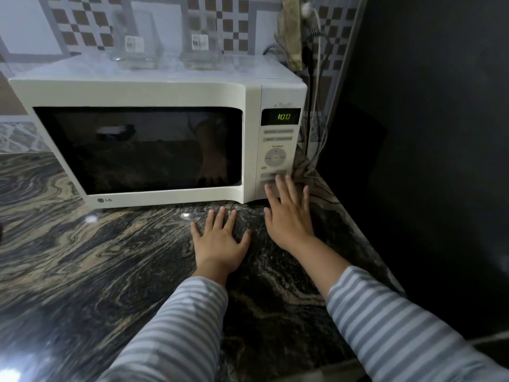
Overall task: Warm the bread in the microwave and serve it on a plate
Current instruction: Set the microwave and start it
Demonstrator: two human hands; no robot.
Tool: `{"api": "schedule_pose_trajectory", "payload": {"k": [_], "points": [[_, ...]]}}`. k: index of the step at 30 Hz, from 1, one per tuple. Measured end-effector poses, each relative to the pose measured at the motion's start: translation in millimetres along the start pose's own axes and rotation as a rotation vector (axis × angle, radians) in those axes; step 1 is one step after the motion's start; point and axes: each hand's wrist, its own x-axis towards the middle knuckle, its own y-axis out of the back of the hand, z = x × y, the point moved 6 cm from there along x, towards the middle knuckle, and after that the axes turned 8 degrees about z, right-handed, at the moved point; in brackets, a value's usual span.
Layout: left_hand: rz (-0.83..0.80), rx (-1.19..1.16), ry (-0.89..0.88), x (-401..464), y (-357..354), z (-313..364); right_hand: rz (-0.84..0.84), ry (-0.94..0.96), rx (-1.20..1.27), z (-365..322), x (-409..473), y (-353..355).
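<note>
Bread is nowhere I can see; the microwave (154, 139) stands shut just past my fingertips, its dark door window (137, 150) giving back only dim reflections, so I cannot tell what is inside. My left hand (220, 241) lies flat on the marbled tabletop (82, 257), fingers (219, 220) straight and spread, their tips just short of the microwave's lower front edge. My right hand (289, 216) reaches further, fingers straight and slightly apart, holding nothing; the fingertips (281, 181) overlap the lowest buttons of the control panel (276, 155), though I cannot tell whether they press or only hover. Above those fingertips sits a round dial pad (275, 158), and above that the green display (283, 116) reads 1:00. Beyond my fingers, on top of the microwave, stand two clear glass containers (137, 42) with barcode labels, side by side. Cables (316, 78) hang down the tiled wall (82, 23) to the right of my right fingers, behind the microwave's corner. Both my sleeves (176, 332) are blue and white striped.
</note>
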Motion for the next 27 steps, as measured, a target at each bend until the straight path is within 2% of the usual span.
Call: {"api": "schedule_pose_trajectory", "payload": {"k": [3, 7, 27], "points": [[0.024, -0.014, 0.009, -3, 1, -1, -0.149, 0.001, 0.102, -5, -12, -21], [0.040, -0.025, 0.016, -4, 2, -2, -0.239, -0.046, 0.169, -2, -26, -44], [0.103, -0.073, 0.032, -4, 3, -3, -0.179, -0.091, 0.177, 2, -32, -48]]}}
